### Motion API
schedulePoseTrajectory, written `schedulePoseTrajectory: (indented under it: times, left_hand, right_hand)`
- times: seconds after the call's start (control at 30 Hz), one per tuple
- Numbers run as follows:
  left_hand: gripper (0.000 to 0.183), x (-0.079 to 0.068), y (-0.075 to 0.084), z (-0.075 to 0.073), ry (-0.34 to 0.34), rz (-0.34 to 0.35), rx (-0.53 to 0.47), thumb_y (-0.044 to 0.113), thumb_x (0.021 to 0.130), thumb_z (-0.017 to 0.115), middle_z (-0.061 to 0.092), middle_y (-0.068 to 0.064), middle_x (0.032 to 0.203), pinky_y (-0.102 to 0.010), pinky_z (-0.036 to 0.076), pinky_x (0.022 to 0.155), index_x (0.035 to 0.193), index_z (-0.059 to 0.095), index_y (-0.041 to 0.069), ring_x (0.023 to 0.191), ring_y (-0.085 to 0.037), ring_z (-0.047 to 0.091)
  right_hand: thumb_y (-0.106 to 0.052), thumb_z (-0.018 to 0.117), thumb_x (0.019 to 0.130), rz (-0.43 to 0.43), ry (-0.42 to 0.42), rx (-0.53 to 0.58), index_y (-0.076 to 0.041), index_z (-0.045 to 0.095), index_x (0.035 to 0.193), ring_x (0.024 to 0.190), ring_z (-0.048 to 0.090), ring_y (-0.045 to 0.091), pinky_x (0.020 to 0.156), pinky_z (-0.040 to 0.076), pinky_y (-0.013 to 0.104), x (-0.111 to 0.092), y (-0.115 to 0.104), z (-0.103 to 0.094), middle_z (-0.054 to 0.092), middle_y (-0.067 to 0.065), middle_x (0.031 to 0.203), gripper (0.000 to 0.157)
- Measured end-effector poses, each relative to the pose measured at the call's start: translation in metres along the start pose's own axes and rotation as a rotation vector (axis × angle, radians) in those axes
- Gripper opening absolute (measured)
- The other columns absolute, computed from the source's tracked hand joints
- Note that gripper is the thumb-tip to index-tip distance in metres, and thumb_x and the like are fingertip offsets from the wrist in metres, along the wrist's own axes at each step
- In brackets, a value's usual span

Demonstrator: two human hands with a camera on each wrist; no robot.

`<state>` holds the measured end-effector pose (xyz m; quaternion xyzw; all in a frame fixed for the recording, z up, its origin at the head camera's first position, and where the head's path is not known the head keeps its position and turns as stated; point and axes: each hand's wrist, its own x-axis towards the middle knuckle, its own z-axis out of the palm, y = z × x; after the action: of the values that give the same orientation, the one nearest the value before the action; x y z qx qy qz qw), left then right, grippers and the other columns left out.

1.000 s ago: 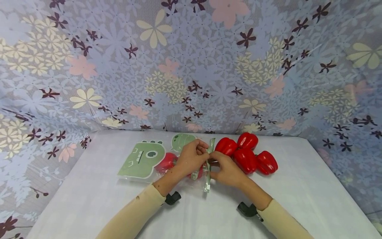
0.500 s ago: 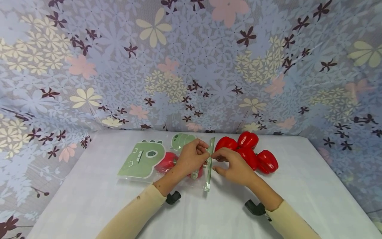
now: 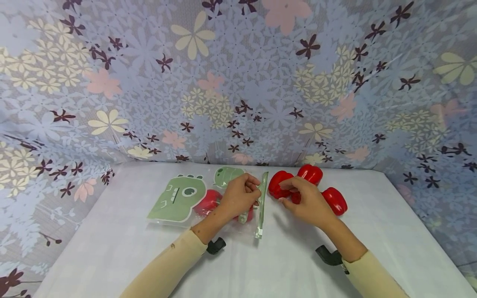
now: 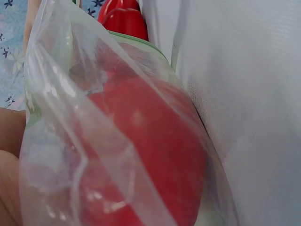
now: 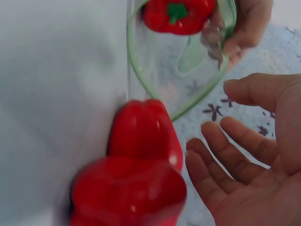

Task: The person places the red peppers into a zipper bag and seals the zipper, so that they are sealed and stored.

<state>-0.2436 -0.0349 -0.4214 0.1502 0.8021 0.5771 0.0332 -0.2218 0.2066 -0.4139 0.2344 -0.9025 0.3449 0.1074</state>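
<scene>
A clear zip bag (image 3: 175, 200) with a green cartoon print lies on its side, its green-edged mouth (image 5: 136, 70) gaping toward the right. My left hand (image 3: 240, 198) pinches the mouth's upper edge. Red bell peppers (image 3: 208, 202) show through the plastic, and one of them (image 4: 155, 146) fills much of the left wrist view. Over the loose red bell peppers hovers my right hand (image 3: 311, 203), fingers apart and palm bare. The nearest loose pepper (image 3: 277, 185) is just past its fingertips; another (image 3: 334, 200) lies to its right, and the hand partly covers one more.
Several loose peppers, one of them (image 3: 311, 173) at the back, form a cluster right of the bag. A white cloth covers the table (image 3: 372, 231). Behind its far edge hangs a floral curtain (image 3: 238, 82). Black camera mounts (image 3: 329, 255) sit at both wrists.
My right hand has let go of the bag's edge and moved right, over the loose peppers. The bag's mouth stands wider apart. My left hand keeps its place.
</scene>
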Motion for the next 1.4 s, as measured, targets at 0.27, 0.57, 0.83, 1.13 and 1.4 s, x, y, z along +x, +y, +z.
schedulePoseTrajectory:
  times: [0.27,0.57,0.83,1.13,1.4]
  left_hand:
    - [0.026,0.000,0.000,0.001,0.002,-0.008,-0.006,0.003,0.094,0.064,0.065,-0.008,0.094,-0.030,0.062,0.061,0.119,0.067,-0.003,0.066,-0.016,0.071]
    - [0.026,-0.001,0.001,0.000,0.004,-0.006,0.009,0.004,0.094,0.065,0.066,-0.007,0.094,-0.029,0.062,0.061,0.119,0.067,-0.003,0.066,-0.015,0.071]
    - [0.025,0.000,0.000,0.000,0.000,-0.003,0.009,0.004,0.095,0.065,0.066,-0.007,0.094,-0.029,0.062,0.061,0.119,0.067,-0.003,0.066,-0.015,0.072]
    - [0.025,-0.001,0.001,0.000,-0.006,0.004,0.006,0.003,0.094,0.064,0.066,-0.008,0.094,-0.028,0.062,0.061,0.118,0.067,-0.003,0.065,-0.015,0.071]
    - [0.022,-0.001,0.001,0.000,-0.002,0.018,0.014,0.003,0.094,0.065,0.066,-0.009,0.092,-0.028,0.061,0.059,0.116,0.067,-0.002,0.065,-0.016,0.071]
  right_hand:
    - [-0.013,0.088,0.084,0.007,0.049,-0.151,-0.001,0.070,0.125,0.115,0.064,0.032,0.097,0.058,0.058,-0.001,0.008,-0.018,0.070,0.012,0.121,0.046]
    - [-0.022,0.092,0.080,-0.016,0.074,-0.338,-0.001,0.070,0.120,0.113,0.062,0.037,0.093,0.059,0.060,-0.003,0.018,-0.029,0.065,0.016,0.124,0.050]
    - [-0.034,0.095,0.075,0.074,-0.032,-0.468,-0.005,0.070,0.122,0.113,0.063,0.041,0.083,0.062,0.063,-0.004,0.023,-0.032,0.063,0.020,0.126,0.061]
    - [-0.038,0.095,0.072,0.065,-0.055,-0.538,-0.005,0.069,0.126,0.110,0.064,0.042,0.085,0.061,0.064,-0.006,0.031,-0.028,0.064,0.021,0.124,0.068]
    - [-0.039,0.093,0.073,0.076,-0.060,-0.558,-0.004,0.068,0.127,0.105,0.065,0.041,0.086,0.060,0.063,-0.006,0.033,-0.026,0.064,0.021,0.123,0.068]
